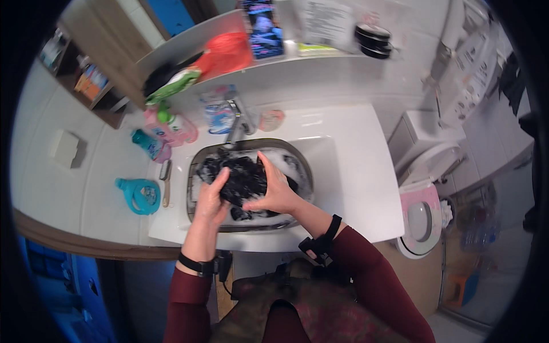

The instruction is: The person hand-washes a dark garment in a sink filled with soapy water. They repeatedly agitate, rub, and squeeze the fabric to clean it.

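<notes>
Black cloth point(246, 180) is sitting bunched up inside the grey basin point(298, 150), just below the faucet point(240, 123), with white foam point(291, 162) lying around it. Both hands are working on it. Left hand point(211, 200) is coming in from the near side, thumb resting along the cloth; its other fingers are mostly hidden, so can't tell how hard it's gripping. Right hand point(277, 188) is touching the cloth's right side, thumb and forefinger spreading wide with cloth bunching between them; can't tell how firmly it's pressing. Straps are wrapping both wrists, maroon sleeves above.

Basin is sitting in the white sink top point(360, 183). Left of it, a brush point(166, 186) is lying near a teal jug point(142, 197); a pink-and-teal bottle point(151, 146) is standing farther back. A detergent pouch point(217, 117) is standing just left of the faucet, a pink soap dish point(271, 119) is sitting to the right. Up on the shelf, a lit phone point(264, 28) is leaning upright beside a red bag point(229, 51).
</notes>
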The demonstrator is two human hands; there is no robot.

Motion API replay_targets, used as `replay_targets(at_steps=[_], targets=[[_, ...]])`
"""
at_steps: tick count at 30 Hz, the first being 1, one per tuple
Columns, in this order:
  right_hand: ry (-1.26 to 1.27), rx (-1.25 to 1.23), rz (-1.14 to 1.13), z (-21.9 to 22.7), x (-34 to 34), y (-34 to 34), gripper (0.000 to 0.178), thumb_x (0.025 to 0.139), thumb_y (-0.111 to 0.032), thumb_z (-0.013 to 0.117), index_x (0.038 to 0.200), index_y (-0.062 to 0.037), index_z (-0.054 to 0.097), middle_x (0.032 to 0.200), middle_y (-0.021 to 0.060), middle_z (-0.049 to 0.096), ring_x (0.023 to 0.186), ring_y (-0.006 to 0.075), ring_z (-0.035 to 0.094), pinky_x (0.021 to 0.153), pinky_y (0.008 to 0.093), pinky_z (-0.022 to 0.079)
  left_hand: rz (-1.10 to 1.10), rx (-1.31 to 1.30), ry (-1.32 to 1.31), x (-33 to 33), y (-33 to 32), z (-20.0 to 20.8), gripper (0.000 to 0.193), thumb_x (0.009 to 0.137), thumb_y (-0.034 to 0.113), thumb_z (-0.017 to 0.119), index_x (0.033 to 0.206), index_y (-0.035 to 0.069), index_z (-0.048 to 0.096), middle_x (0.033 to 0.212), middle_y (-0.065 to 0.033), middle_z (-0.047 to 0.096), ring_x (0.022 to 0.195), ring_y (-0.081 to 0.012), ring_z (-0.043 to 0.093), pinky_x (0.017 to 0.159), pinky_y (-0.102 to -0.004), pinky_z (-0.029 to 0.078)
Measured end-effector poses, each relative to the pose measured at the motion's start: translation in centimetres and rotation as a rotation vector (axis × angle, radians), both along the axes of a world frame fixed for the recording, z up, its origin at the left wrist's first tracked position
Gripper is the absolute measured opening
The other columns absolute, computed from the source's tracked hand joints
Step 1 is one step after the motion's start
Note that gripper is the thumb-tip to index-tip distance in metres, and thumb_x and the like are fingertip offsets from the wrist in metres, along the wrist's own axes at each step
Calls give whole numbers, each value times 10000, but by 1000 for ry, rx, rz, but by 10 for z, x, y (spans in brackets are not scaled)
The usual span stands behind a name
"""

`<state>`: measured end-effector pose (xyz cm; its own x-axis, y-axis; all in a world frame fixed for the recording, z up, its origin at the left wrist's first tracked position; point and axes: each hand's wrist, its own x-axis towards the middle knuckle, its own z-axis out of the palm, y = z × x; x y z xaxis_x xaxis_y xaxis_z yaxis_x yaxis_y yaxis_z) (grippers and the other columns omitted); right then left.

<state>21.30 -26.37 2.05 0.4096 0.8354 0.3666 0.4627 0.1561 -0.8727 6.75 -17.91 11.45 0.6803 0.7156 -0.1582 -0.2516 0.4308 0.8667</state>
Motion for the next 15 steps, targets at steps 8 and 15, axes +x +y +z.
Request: replay_targets(at_steps=[8, 15], targets=[[235, -142, 378, 11, -50, 40, 812, 687, -237, 853, 1385, -46, 485, 1271, 132, 629, 1188, 267, 606, 1025, 359, 454, 108, -343, -299, -52, 47, -25, 385, 1027, 340, 533, 1243, 31, 610, 1225, -105, 672, 1148, -257, 636, 1014, -414, 497], [42, -378, 290, 32, -31, 44, 820, 700, -143, 808, 1432, -81, 445, 1262, 179, 645, 1197, 326, 612, 1011, 373, 473, 376, -55, 85, -68, 64, -72, 540, 894, -45, 585, 1410, 104, 531, 1186, -73, 640, 1025, -169, 632, 880, -299, 524]])
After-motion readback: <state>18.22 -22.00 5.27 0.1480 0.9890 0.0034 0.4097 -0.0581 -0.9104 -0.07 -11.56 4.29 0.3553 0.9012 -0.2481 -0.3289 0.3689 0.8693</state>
